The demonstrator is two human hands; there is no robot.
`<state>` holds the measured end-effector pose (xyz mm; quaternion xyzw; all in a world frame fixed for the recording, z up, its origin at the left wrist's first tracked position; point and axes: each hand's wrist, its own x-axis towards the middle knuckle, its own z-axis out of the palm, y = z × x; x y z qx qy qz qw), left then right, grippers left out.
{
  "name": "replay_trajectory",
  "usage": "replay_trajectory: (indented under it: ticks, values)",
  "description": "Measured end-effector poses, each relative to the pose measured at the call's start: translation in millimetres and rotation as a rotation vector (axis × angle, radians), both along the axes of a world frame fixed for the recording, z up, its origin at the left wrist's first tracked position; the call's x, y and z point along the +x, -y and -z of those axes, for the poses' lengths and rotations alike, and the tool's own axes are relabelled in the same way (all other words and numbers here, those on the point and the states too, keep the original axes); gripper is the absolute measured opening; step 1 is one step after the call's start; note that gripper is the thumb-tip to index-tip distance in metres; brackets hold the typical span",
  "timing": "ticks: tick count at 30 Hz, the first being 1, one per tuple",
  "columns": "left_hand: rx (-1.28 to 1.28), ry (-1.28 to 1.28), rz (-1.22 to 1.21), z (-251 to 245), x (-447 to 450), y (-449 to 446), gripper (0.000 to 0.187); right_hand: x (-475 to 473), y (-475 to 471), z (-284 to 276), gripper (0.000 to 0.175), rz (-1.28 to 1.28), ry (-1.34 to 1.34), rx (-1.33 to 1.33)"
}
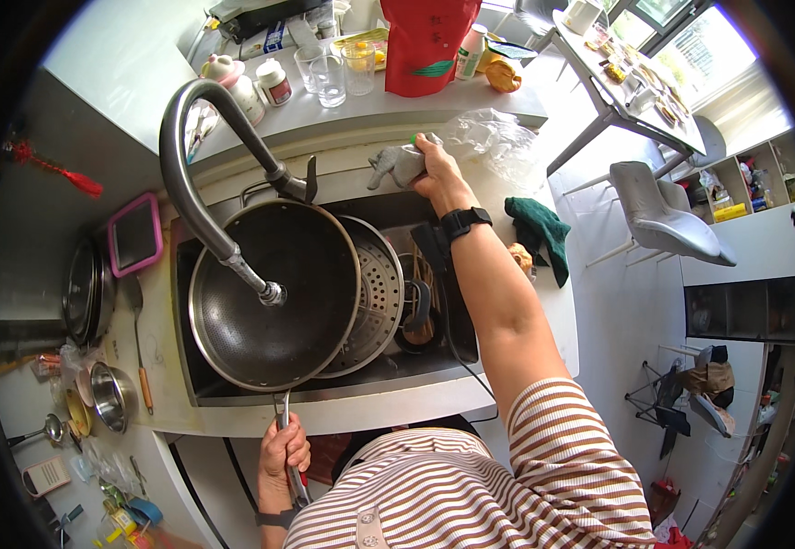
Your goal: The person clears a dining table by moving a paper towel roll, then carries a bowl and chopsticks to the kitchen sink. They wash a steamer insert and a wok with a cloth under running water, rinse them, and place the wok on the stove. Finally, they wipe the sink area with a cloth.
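My left hand (284,449) grips the handle of a dark frying pan (274,343), low in the picture. Tilted over the black sink (463,343), the pan lies beneath the spout of a gooseneck faucet (195,171). Partly under it is a perforated steel steamer tray (378,288). My right hand (435,168) reaches past the sink's far right edge and is closed on a crumpled grey cloth (399,165); something small and green shows beside the fingers. A dark pot with wooden chopsticks (419,333) is in the sink, to the right of the steamer tray.
A clear plastic bag (497,147) and a dark green cloth (541,233) lie right of the sink. Glasses (329,82), a white bottle (274,82) and a red pouch (428,48) stand on the raised ledge. A spatula (139,336) and a steel bowl (111,398) are at left.
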<state>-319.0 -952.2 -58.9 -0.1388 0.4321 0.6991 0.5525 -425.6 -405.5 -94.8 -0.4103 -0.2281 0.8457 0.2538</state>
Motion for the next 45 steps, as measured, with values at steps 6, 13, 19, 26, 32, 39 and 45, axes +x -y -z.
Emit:
replay_trajectory:
  ticks: [6, 13, 19, 26, 32, 39, 45]
  values:
    - [0.008, -0.01, 0.015, -0.2, 1.0, -1.2, 0.007, 1.6, -4.5, 17.6, 0.022, -0.019, 0.064, 0.07]
    - [0.034, -0.024, 0.014, -1.8, 3.6, -1.2, 0.006, -9.6, -7.8, 30.3, 0.029, -0.01, 0.046, 0.041]
    - [-0.006, -0.061, 0.019, -6.7, 4.4, -4.2, 0.011, 21.7, 16.6, 6.2, 0.024, -0.137, 0.015, 0.066]
    - [-0.045, -0.128, 0.058, -1.3, -2.2, 6.4, 0.013, 94.9, 161.6, -26.8, 0.013, -0.559, -0.05, 0.12]
    - [-0.03, -0.085, 0.122, -5.8, -32.0, 32.5, 0.014, 65.2, 303.5, -19.4, 0.015, -0.615, -0.016, 0.063]
    - [-0.013, -0.055, 0.213, -11.6, -73.0, 62.5, 0.016, 19.5, 336.2, -0.3, 0.065, -1.234, 0.586, 1.78]
    - [0.019, -0.024, 0.253, -15.7, -91.0, 73.9, 0.014, -37.8, 354.9, 35.4, 0.049, -1.379, 0.562, 1.604]
